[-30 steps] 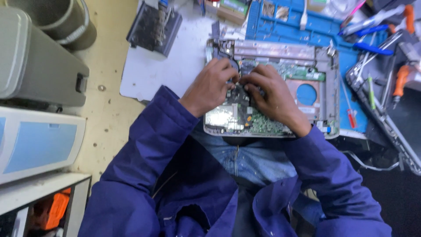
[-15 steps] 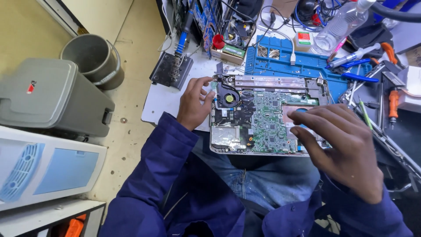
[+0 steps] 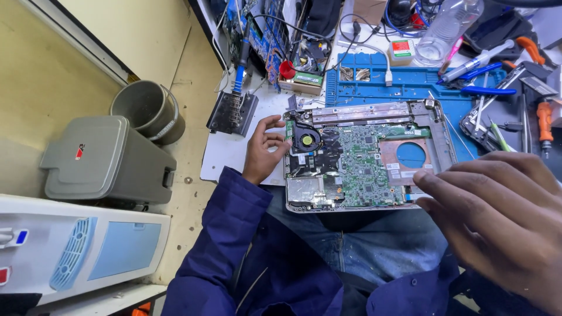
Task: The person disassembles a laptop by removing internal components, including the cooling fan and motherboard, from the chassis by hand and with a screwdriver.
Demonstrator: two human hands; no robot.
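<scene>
Since the earlier frame, my right hand (image 3: 503, 216) is rising off the opened laptop (image 3: 363, 155), fingers spread, grip empty. My left hand (image 3: 264, 149) is resting loosely curled at its fan-side edge. Laptop is lying on the bench (image 3: 225, 155), beside a blue mat (image 3: 410, 85).

Open white counter (image 3: 225, 155) lay left of the laptop chassis (image 3: 366, 155), an easy lane in. Tools (image 3: 497, 76) crowded its right edge; tangled cables (image 3: 293, 35) and a bottle (image 3: 448, 26) blocked the back.
</scene>
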